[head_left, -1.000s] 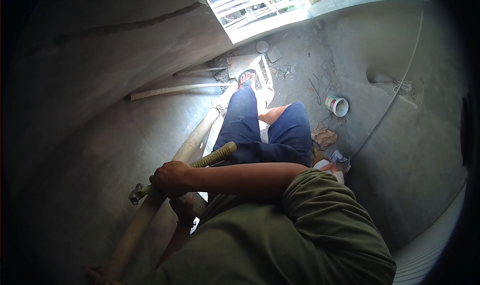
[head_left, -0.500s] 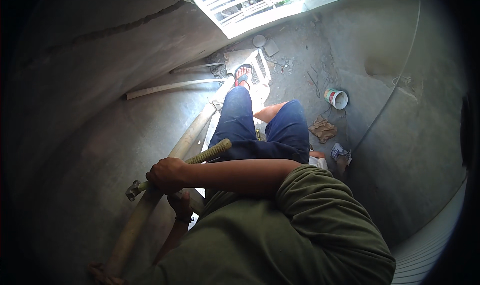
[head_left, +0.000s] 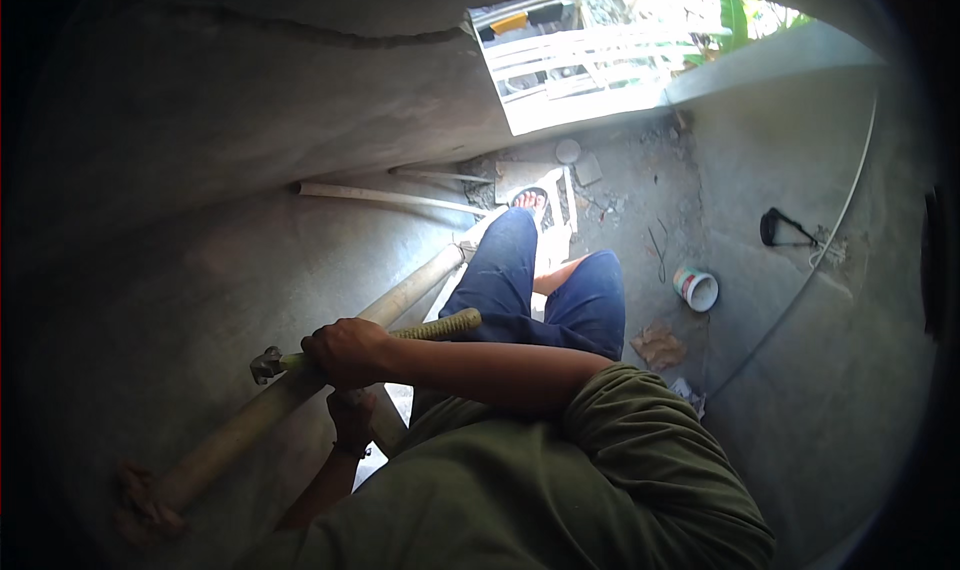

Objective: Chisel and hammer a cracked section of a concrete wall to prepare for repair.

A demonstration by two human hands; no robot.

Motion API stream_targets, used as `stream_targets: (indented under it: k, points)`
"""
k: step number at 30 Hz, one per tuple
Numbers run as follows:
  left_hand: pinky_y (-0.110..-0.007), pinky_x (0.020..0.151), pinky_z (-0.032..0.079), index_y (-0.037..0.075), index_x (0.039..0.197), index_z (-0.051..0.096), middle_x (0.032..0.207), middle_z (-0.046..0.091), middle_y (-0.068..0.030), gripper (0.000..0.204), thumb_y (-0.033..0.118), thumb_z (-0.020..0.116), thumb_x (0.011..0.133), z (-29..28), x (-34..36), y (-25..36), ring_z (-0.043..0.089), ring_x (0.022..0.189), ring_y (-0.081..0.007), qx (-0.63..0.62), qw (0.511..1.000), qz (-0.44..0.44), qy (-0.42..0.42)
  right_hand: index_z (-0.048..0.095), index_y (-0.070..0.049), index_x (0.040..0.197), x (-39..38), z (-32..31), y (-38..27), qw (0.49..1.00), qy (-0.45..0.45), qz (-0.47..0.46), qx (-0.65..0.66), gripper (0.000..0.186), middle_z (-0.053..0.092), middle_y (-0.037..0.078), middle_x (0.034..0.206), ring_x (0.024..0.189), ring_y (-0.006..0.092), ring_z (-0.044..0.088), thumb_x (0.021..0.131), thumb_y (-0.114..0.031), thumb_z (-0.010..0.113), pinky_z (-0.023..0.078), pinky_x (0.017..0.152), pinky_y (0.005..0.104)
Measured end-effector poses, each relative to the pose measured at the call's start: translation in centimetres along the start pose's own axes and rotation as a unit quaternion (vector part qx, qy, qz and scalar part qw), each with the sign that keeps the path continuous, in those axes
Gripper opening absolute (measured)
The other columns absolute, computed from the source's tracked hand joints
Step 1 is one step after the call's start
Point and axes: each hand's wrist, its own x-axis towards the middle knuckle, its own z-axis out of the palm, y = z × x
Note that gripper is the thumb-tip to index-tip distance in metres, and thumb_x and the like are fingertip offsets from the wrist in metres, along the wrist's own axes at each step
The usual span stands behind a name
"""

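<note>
My right hand (head_left: 345,352) is closed round a hammer (head_left: 430,326) with a ribbed yellow-green handle. It grips close to the metal head, which points left, while the handle's butt end points right. Beneath the hammer a long, round, pale pole (head_left: 240,425) slants from lower left up to my knees, and the right fist lies over it. Just below is my left hand (head_left: 352,422), with a dark band at the wrist. Its fingers are curled beside a tan post (head_left: 388,432); what they hold is mostly hidden.
A brown, blurred shape (head_left: 150,500) sits at the pole's lower end. Far below are a white bucket (head_left: 696,289) on its side, crumpled brown paper (head_left: 660,348) and a thin pole (head_left: 390,200) by the wall. A cable (head_left: 790,295) runs along the right wall, near a barred window opening (head_left: 600,55).
The view has shifted, so the window, bucket and legs appear lower and farther right. A dark loop on the right wall now shows clearly. The hammer stays in my right hand.
</note>
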Motion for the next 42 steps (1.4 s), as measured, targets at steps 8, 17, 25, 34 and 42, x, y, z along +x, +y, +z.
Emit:
stream_targets:
  k: [8, 17, 25, 34, 42]
  points:
    - [-0.034, 0.061, 0.049, 0.004, 0.087, 0.061, 0.074, 0.065, -0.0080, 0.029, 0.019, 0.073, 0.065, -0.5, 1.0, -1.3, 0.064, 0.069, -0.0225, 0.241, 0.949, 0.203, 0.014, 0.057, -0.002, 0.094, 0.8, 0.4, 0.1, 0.998, 0.019, -0.057, -0.011, 0.028, 0.064, 0.015, 0.090, 0.085, 0.0323, 0.064, 0.072, -0.019, 0.060, 0.052, 0.074, 0.0416]
    - [-0.039, 0.064, 0.050, 0.002, 0.088, 0.063, 0.079, 0.065, -0.0128, 0.034, 0.023, 0.073, 0.063, -0.6, 1.6, -1.8, 0.064, 0.075, -0.0301, 0.126, 0.984, 0.109, -0.065, 0.052, -0.001, 0.100, 1.6, 0.5, 2.0, 0.992, -0.014, -0.125, -0.014, 0.026, 0.062, 0.019, 0.097, 0.089, 0.0361, 0.061, 0.078, -0.016, 0.055, 0.050, 0.077, 0.0440]
    - [-0.039, 0.061, 0.049, 0.003, 0.095, 0.059, 0.082, 0.065, -0.0115, 0.038, 0.028, 0.069, 0.069, -0.9, 1.5, 0.6, 0.063, 0.072, -0.0288, 0.244, 0.955, 0.160, -0.056, 0.052, -0.001, 0.100, 2.2, 0.4, 2.4, 0.985, -0.017, -0.169, -0.009, 0.032, 0.062, 0.020, 0.095, 0.088, 0.0375, 0.061, 0.075, -0.019, 0.060, 0.050, 0.075, 0.0446]
    - [-0.038, 0.064, 0.048, 0.004, 0.084, 0.063, 0.077, 0.064, -0.0133, 0.030, 0.032, 0.066, 0.074, -0.7, 1.3, -0.9, 0.062, 0.071, -0.0311, 0.109, 0.985, 0.129, -0.042, 0.054, -0.001, 0.099, 2.0, 0.7, 2.4, 0.986, -0.038, -0.164, -0.015, 0.032, 0.063, 0.022, 0.088, 0.084, 0.0388, 0.062, 0.079, -0.025, 0.062, 0.048, 0.071, 0.0443]
    - [-0.038, 0.068, 0.049, 0.004, 0.084, 0.064, 0.077, 0.065, -0.0126, 0.030, 0.031, 0.069, 0.072, -0.4, 2.5, 0.7, 0.064, 0.076, -0.0255, 0.122, 0.989, 0.057, -0.068, 0.054, 0.001, 0.098, 1.9, 0.1, 3.1, 0.989, -0.017, -0.144, -0.005, 0.032, 0.062, 0.022, 0.089, 0.084, 0.0388, 0.062, 0.080, -0.024, 0.060, 0.048, 0.072, 0.0446]
